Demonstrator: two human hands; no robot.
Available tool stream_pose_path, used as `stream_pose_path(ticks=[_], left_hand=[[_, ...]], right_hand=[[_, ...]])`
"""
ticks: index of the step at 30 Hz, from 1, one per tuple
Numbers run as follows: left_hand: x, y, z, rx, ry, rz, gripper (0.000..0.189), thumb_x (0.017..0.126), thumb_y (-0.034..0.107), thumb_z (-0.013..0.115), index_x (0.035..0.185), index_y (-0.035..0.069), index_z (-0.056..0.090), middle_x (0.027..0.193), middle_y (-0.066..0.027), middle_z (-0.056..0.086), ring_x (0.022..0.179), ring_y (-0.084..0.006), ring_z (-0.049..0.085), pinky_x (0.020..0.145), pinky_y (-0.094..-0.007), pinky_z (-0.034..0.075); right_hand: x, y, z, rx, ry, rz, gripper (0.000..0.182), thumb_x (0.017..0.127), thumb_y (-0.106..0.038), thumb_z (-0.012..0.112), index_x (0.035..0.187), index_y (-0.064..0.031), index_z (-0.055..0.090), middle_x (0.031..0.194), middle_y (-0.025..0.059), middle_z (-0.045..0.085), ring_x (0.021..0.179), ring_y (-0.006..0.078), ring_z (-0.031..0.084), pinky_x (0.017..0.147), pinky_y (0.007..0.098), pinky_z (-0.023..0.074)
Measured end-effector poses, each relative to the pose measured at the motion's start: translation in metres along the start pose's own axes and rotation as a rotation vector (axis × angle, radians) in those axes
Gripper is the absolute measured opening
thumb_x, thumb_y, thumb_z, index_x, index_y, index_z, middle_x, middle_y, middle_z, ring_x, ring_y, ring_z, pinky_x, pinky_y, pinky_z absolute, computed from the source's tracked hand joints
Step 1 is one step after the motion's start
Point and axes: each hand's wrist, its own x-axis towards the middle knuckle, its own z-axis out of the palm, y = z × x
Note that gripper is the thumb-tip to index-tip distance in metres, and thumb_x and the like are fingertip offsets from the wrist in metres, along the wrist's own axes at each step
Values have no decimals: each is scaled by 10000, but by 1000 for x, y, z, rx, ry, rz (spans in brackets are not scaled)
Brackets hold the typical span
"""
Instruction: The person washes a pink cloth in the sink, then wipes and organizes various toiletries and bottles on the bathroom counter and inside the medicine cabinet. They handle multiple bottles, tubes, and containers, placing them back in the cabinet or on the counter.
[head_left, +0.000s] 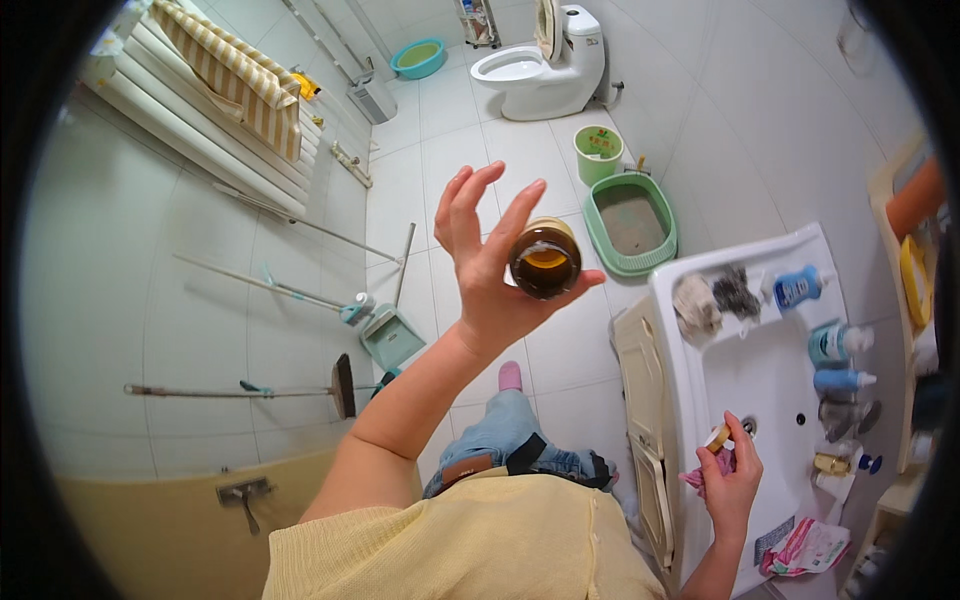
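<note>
My left hand (495, 277) is raised in front of me above the tiled floor, its thumb and a finger gripping a brown, see-through jar (545, 262) seen end-on; the other fingers are spread. Over the white washbasin (750, 367), my right hand (731, 480) pinches a small round gold-coloured lid (718, 438) between thumb and fingers. A crumpled pink cloth (709, 471) is in the same hand, below the lid. The metal drain (748, 426) shows just beyond my right fingertips.
Bottles (840, 342) line the basin's far edge, with grey cloths (697, 306) at its corner. A green litter tray (630, 225), a green bin (598, 154) and a toilet (551, 75) stand along the wall. A broom (343, 386) and dustpan (392, 337) are at the left.
</note>
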Motion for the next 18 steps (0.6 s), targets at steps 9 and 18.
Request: stream_pose_path(ticks=[9,18], left_hand=[[75,-182,-34,119,204,-53,851,536,483,898,1214,61,605,1325,-188,430,1257,-395,357,1036,-522,313],[131,-340,-28,435,306,-83,846,556,489,887,1219,50,597,1303,-220,447,1249,-405,361,1028,-535,318]], right_hand=[[142,-158,133,150,-84,-118,539,719,38,701,1241,-13,575,1011,113,634,846,195,598,778,305,486],[346,-237,237,156,-271,-422,537,731,39,691,1251,-22,571,979,98,613,797,178,589,697,286,487]])
